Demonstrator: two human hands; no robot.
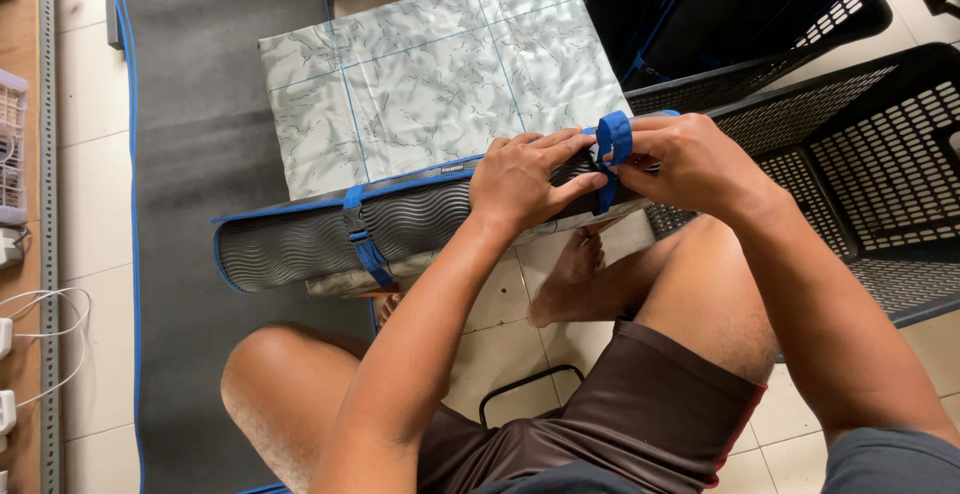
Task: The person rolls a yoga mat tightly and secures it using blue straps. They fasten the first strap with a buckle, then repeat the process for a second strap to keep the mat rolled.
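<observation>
A person sits on a tiled floor [505, 349] with a rolled grey mat [300, 244] lying across in front of the knees. The roll has a wavy ribbed texture, blue edging, and a pale marbled-pattern side that spreads flat beyond it as a folded panel [440, 74] crossed by thin blue lines. A blue strap [362, 239] already wraps the roll near its left end.

The left hand [525, 179] lies flat over the roll's right part, fingers stretched toward a second blue strap [612, 144]; its fingertips touch the strap without clearly closing on it. The right hand [685, 159] is curled, pinching that strap between thumb and fingers, so the strap stands up in a loop above the roll.

To the right, black perforated plastic crates [860, 154] sit just beside the mat; the nearer one shows only its mesh wall and floor. A crate further back holds dark material with blue trim [700, 9]. A larger grey mat [200, 134] with a blue border lies on the floor to the left.
</observation>
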